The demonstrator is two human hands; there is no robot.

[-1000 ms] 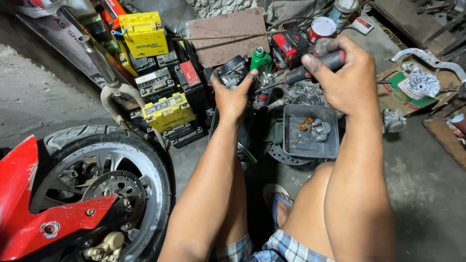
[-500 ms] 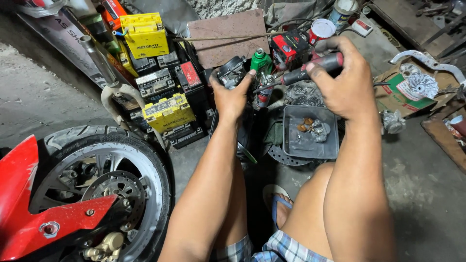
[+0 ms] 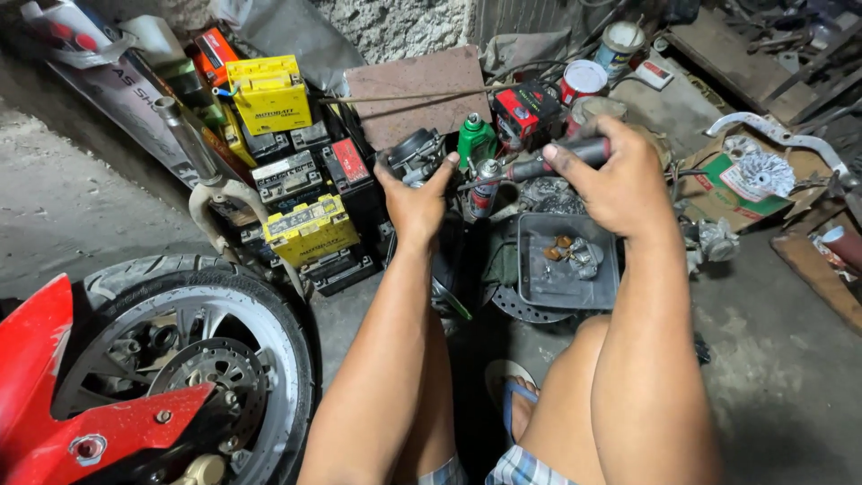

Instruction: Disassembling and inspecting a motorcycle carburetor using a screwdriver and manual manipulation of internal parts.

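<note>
My left hand (image 3: 415,199) grips a dark metal engine part, a carburetor (image 3: 416,149), held up over the floor. My right hand (image 3: 620,184) is closed on the black and red handle of a screwdriver (image 3: 548,163), whose shaft points left to the carburetor. Below the hands sits a grey plastic tray (image 3: 567,280) with several small brass and metal pieces. A green bottle (image 3: 475,138) and a small spray can (image 3: 486,187) stand just behind the hands.
A motorcycle front wheel (image 3: 193,359) with a red fender is at lower left. Yellow and black batteries (image 3: 301,184) are stacked at the back left. Paint cans (image 3: 584,79), a red box, cardboard with metal parts (image 3: 750,175) and a second carburetor (image 3: 714,241) lie at right.
Both hands stay on the carburetor and screwdriver; the right hand has shifted slightly on the handle. Nothing else moved.
</note>
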